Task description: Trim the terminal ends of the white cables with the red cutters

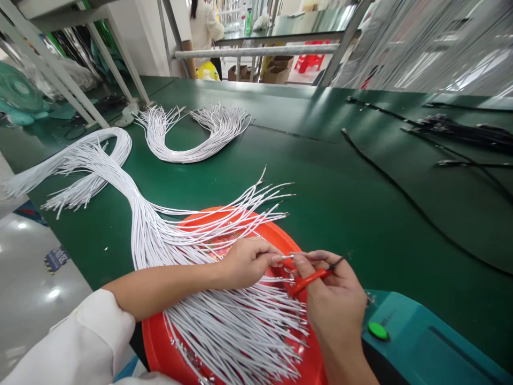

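My left hand (246, 262) is closed, with thumb and forefinger pinching one white wire (287, 258) near its end. My right hand (334, 294) meets it from the right, its thumb and forefinger pinched at that wire's tip. Across the same hand lies a red-handled tool (308, 282) with a dark thin end, gripped under the fingers; its exact kind is not clear. Below both hands, a large bundle of white wires (236, 326) spreads over a red plastic basin (158, 342). More wires (160, 235) run over the basin's far side, their ends fanned to the right.
Two bent bundles of white wire, one near (120, 144) and one farther back (188, 152), lie on the green table (304, 187). Black cables (452, 128) lie at the right. A teal machine (425, 337) with a green button stands beside my right forearm. A person (204, 24) is in the background.
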Available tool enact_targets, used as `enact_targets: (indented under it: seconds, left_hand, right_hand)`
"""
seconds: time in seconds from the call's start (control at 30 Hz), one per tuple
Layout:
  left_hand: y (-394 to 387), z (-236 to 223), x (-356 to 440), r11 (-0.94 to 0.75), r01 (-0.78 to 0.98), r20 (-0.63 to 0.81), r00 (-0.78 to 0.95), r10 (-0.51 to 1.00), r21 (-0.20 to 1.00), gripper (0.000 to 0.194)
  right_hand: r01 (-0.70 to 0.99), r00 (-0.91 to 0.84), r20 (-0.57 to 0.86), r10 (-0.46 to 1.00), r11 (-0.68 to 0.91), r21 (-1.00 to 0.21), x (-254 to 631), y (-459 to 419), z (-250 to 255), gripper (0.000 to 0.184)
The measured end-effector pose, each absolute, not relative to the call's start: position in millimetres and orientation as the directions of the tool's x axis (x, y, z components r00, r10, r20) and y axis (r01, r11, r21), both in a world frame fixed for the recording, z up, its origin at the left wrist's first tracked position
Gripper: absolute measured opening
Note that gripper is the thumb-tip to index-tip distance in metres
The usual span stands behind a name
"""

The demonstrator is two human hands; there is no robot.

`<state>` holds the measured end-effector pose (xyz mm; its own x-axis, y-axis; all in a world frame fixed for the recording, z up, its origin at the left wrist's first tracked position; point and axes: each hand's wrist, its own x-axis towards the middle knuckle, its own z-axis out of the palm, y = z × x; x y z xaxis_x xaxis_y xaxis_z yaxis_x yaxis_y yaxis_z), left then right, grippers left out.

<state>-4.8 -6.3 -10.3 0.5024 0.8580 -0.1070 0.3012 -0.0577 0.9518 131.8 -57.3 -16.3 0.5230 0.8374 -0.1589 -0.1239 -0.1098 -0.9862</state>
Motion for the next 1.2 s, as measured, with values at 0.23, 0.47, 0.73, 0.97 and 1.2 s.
enact_targets:
  seconds: [0.23, 0.47, 0.73, 0.97, 1.2]
  left_hand:
    - [-9.1, -10.4, -2.8, 0.111, 0.234, -0.22, 0.512, 0.831, 0.966, 0.019]
    - [-7.0, -10.2, -0.9, 0.235, 0.181, -0.293, 0.463, 0.836, 0.955, 0.017]
    - [-4.4, -14.3, -2.3, 0.248, 0.112, -0.272, 0.403, 0.874, 0.962, 0.023]
    - [-7.0, -12.8, -2.9, 0.111, 0.14, -0.163, 0.449, 0.879, 0.984, 0.015]
    - [-7.4, -8.5, -2.0, 0.105, 0.147, -0.164, 0.481, 0.861, 0.984, 0.015]
  right_hand:
    - [-0.101, 0.522, -0.157, 0.838, -0.122, -0.987, 131.1, -56.2, -20.2, 0.033]
    - [0.092, 0.489, -0.082, 0.868, -0.145, -0.985, 134.6, -57.7, -14.4, 0.029]
    - [0.356, 0.07, -0.159, 0.985, -0.173, -0.918, 139.5, -61.0, -17.8, 0.02]
    - [0.413, 0.034, -0.12, 0.992, -0.123, -0.903, 135.7, -59.5, -15.0, 0.015]
    - [0.406, 0.029, -0.161, 0.987, -0.159, -0.9, 134.2, -58.9, -13.4, 0.016]
